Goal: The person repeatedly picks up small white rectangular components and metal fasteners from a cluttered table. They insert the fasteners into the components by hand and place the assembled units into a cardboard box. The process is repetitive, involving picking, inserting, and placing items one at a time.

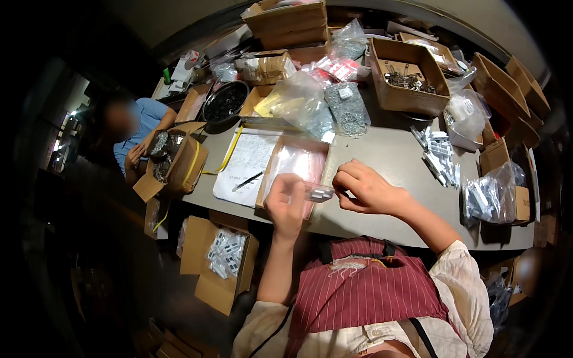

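Our left hand (284, 206) pinches a clear plastic packet (310, 187) of small pale pieces (322, 194) — beside it, our right hand (369, 190) curls, its grip we cannot tell.

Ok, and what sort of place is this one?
Likely a small-parts packing workshop: cardboard cartons crowd the table, a clear bag of small silvery parts lies among them, and the left hand holds a clear packet of pale pieces.

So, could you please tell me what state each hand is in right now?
Left hand: closed, holding a clear plastic packet with small pale pieces inside.
Right hand: curled beside the packet; whether it grips anything cannot be told.
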{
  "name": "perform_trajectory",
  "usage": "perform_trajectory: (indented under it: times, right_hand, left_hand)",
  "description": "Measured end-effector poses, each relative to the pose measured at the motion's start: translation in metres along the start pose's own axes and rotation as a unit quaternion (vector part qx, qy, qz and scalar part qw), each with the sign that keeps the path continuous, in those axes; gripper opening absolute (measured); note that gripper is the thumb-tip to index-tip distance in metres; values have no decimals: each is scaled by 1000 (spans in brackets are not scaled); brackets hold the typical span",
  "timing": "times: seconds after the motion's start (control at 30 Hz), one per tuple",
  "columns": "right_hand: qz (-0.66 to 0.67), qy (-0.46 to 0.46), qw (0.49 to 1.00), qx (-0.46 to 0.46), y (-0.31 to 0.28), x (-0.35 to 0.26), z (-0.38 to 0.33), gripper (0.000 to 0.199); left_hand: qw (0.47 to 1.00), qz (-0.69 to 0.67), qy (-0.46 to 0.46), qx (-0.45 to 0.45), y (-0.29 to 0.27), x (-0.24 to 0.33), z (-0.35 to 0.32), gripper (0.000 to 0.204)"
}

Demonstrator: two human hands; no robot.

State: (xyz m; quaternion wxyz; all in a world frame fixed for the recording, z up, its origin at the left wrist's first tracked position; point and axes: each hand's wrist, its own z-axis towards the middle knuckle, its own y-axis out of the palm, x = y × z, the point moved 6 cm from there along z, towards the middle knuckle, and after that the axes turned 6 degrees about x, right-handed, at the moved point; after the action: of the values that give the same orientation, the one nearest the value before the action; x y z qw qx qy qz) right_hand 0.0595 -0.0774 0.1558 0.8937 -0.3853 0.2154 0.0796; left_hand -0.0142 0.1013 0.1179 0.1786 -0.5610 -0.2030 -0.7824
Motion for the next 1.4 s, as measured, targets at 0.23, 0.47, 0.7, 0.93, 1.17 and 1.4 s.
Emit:
perform_trajectory:
  times: [0.23, 0.47, 0.7, 0.93, 1.17, 1.4]
  right_hand:
    - [174, 145, 973, 48, 44, 37, 21, 11]
    - [-162, 104, 974, -116, 146, 114, 25, 52]
    - [18, 154, 969, -195, 210, 150, 10, 17]
    - [233, 327, 912, -83, 170, 158, 6, 36]
    - [419, 441, 793, 35, 130, 141, -5, 34]
    - [410, 432, 802, 51, 92, 113, -48, 31]
  left_hand:
    - [957, -191, -125, 176, -71, -37, 9, 10]
    - [756, -578, -230, 202, -245, -141, -4, 15]
    - [660, -706, -141, 215, -334, -135, -44, 12]
    - [737, -297, -119, 595, -444, -143, -98, 19]
    - [939, 232, 20, 253, -218, -64, -19, 32]
    - [878, 376, 260, -140, 26, -22, -7, 26]
